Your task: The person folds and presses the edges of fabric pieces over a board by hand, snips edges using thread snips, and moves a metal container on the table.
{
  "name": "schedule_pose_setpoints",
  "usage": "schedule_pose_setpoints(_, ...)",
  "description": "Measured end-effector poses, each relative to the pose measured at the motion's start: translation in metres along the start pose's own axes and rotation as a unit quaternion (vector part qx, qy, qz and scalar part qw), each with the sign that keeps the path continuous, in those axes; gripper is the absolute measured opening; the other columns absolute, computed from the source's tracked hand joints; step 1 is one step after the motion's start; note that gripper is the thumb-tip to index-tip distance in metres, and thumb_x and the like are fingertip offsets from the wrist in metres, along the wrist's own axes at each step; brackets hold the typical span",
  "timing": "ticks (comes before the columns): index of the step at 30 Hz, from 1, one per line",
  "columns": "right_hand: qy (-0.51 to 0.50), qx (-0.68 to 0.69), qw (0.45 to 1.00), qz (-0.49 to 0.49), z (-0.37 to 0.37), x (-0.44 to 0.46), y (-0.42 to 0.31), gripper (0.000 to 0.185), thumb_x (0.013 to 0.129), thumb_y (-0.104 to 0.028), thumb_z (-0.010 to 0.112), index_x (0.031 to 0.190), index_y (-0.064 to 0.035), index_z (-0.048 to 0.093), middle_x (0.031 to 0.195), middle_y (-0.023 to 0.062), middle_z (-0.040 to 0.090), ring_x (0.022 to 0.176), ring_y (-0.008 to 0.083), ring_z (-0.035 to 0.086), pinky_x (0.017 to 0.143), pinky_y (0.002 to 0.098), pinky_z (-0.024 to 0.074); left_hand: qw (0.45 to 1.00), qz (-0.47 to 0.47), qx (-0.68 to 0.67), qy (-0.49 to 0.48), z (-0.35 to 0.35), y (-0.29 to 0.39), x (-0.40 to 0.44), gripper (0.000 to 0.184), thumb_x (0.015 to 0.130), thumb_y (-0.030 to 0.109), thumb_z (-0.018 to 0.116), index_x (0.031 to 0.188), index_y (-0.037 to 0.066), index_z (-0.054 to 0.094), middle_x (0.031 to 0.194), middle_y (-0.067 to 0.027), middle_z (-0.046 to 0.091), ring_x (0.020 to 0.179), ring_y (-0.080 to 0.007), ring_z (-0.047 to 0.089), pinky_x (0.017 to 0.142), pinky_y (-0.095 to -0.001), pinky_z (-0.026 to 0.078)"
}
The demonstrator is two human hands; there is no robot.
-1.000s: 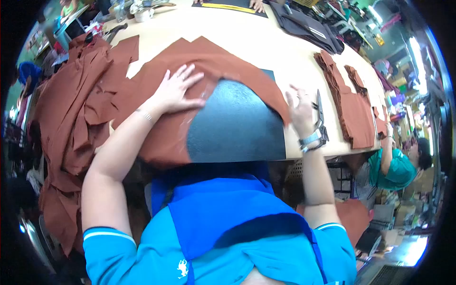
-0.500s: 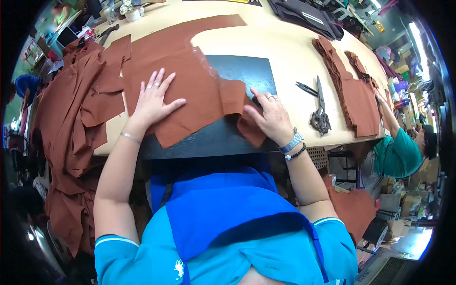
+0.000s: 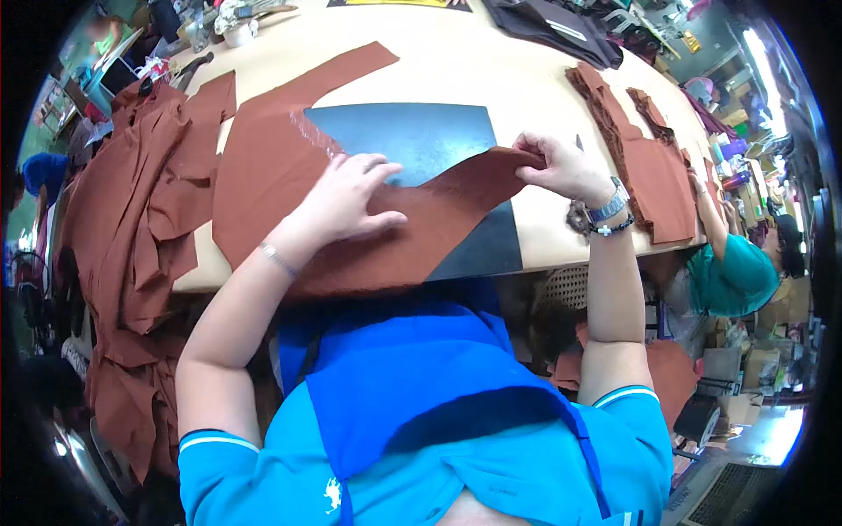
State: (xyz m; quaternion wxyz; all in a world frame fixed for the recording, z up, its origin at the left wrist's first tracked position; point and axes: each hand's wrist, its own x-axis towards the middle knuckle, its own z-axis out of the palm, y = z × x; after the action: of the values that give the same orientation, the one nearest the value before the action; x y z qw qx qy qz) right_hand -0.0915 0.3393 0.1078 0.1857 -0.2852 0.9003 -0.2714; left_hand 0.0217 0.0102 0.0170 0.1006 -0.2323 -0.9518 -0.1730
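Note:
A large reddish-brown leather piece [image 3: 263,188] lies over a dark cutting board [image 3: 412,131] at the table's front edge. My left hand [image 3: 346,197] is open on the leather, fingers spread toward the board. With thumb and fingers, my right hand [image 3: 566,167] pinches the leather's right end, which is raised off the surface and bends up toward it. Whether anything else sits in that hand cannot be seen. The shears [image 3: 579,217] lie mostly hidden behind my right hand and wrist.
More brown leather [image 3: 132,202] is heaped at the left and hangs over the edge. Stacked brown pieces [image 3: 645,175] lie at the right, near a co-worker in a green top [image 3: 732,272]. Folded dark material [image 3: 557,31] and a white cup [image 3: 237,31] stand farther back.
My right hand has moved right and up, drawing the leather's end outward and lifting it. My left hand has slid right across the leather. The leather's far strip has shifted left.

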Motion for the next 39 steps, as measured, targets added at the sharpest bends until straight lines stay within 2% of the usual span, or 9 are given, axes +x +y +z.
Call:
schedule_pose_setpoints(1, -0.012, -0.005, 1.000, 0.022, -0.008, -0.003, -0.006, 0.020, 0.084, -0.006, 0.064, 0.103, -0.0014, 0.061, 0.085, 0.0027, 0.063, 0.083, 0.0085, 0.060, 0.076, 0.0271, 0.0512, 0.999, 0.029, -0.040, -0.017, 0.004, -0.001, 0.018, 0.063, 0.078, 0.055, 0.074, 0.115, 0.005, 0.062, 0.123, -0.0168, 0.059, 0.119, -0.0342, 0.053, 0.103, -0.0507, 0.037)
schedule_pose_setpoints(2, -0.020, -0.031, 0.999, 0.011, -0.017, -0.003, -0.008, 0.025, 0.083, -0.004, 0.064, 0.108, -0.0028, 0.061, 0.087, 0.0061, 0.065, 0.085, 0.0147, 0.063, 0.078, 0.0309, 0.0522, 0.994, 0.059, -0.080, -0.034, 0.007, -0.002, 0.030, 0.058, 0.077, 0.053, 0.076, 0.108, 0.005, 0.065, 0.116, -0.0155, 0.061, 0.113, -0.0331, 0.056, 0.100, -0.0475, 0.040)
schedule_pose_setpoints(5, 0.244, -0.207, 0.944, -0.079, -0.018, -0.002, 0.010, 0.030, 0.082, -0.005, 0.065, 0.111, -0.0041, 0.060, 0.094, 0.0122, 0.066, 0.088, 0.0239, 0.066, 0.081, 0.0361, 0.0529, 0.997, 0.061, -0.034, -0.030, 0.022, -0.001, 0.052, 0.048, 0.076, 0.051, 0.078, 0.090, 0.007, 0.065, 0.101, -0.0112, 0.064, 0.099, -0.0293, 0.059, 0.087, -0.0413, 0.042)
schedule_pose_setpoints(6, 0.342, -0.324, 0.873, -0.127, -0.016, 0.000, -0.004, 0.034, 0.080, -0.005, 0.066, 0.114, -0.0052, 0.060, 0.102, 0.0167, 0.066, 0.096, 0.0300, 0.065, 0.083, 0.0394, 0.0527, 0.997, 0.064, -0.034, -0.015, 0.029, 0.000, 0.055, 0.046, 0.076, 0.051, 0.078, 0.088, 0.009, 0.065, 0.095, -0.0087, 0.066, 0.094, -0.0267, 0.061, 0.083, -0.0392, 0.040)
schedule_pose_setpoints(9, 0.218, -0.162, 0.949, -0.161, 0.018, 0.015, -0.012, 0.033, 0.082, -0.008, 0.066, 0.116, -0.0053, 0.064, 0.107, 0.0150, 0.066, 0.102, 0.0317, 0.063, 0.085, 0.0389, 0.0527, 0.997, 0.050, -0.062, 0.001, 0.033, 0.008, 0.056, 0.045, 0.075, 0.051, 0.078, 0.090, 0.010, 0.066, 0.090, -0.0077, 0.066, 0.090, -0.0256, 0.061, 0.085, -0.0388, 0.039)
schedule_pose_setpoints(11, 0.182, -0.098, 0.936, -0.285, 0.066, 0.039, 0.011, 0.031, 0.084, -0.010, 0.066, 0.115, -0.0051, 0.065, 0.110, 0.0142, 0.066, 0.097, 0.0322, 0.064, 0.086, 0.0387, 0.0528, 0.996, 0.057, -0.065, 0.021, 0.036, 0.007, 0.055, 0.045, 0.076, 0.053, 0.077, 0.092, 0.012, 0.067, 0.088, -0.0070, 0.067, 0.089, -0.0248, 0.063, 0.087, -0.0399, 0.038)
schedule_pose_setpoints(17, 0.044, -0.054, 0.977, -0.201, 0.096, 0.051, -0.003, 0.018, 0.085, -0.011, 0.063, 0.100, -0.0036, 0.068, 0.102, 0.0166, 0.065, 0.096, 0.0341, 0.064, 0.087, 0.0413, 0.0513, 0.995, 0.059, -0.074, 0.022, 0.034, 0.005, 0.053, 0.037, 0.078, 0.046, 0.076, 0.094, 0.014, 0.069, 0.090, -0.0047, 0.066, 0.092, -0.0231, 0.063, 0.089, -0.0412, 0.039)
schedule_pose_setpoints(22, 0.094, -0.047, 0.967, -0.231, 0.102, 0.050, 0.009, 0.013, 0.084, -0.010, 0.065, 0.095, -0.0053, 0.067, 0.095, 0.0139, 0.064, 0.090, 0.0318, 0.064, 0.083, 0.0409, 0.0522, 0.995, 0.057, -0.079, 0.001, 0.027, -0.009, 0.050, 0.009, 0.088, 0.023, 0.068, 0.093, 0.016, 0.069, 0.092, -0.0036, 0.064, 0.093, -0.0237, 0.061, 0.090, -0.0407, 0.040)
schedule_pose_setpoints(39, 0.140, -0.064, 0.951, -0.269, 0.110, 0.032, 0.007, 0.010, 0.086, -0.006, 0.062, 0.095, -0.0058, 0.067, 0.092, 0.0122, 0.061, 0.087, 0.0305, 0.063, 0.078, 0.0389, 0.0532, 0.992, 0.116, -0.058, 0.007, 0.023, -0.027, 0.048, 0.007, 0.090, 0.018, 0.067, 0.094, 0.017, 0.072, 0.094, -0.0003, 0.067, 0.095, -0.0196, 0.063, 0.092, -0.0377, 0.040)
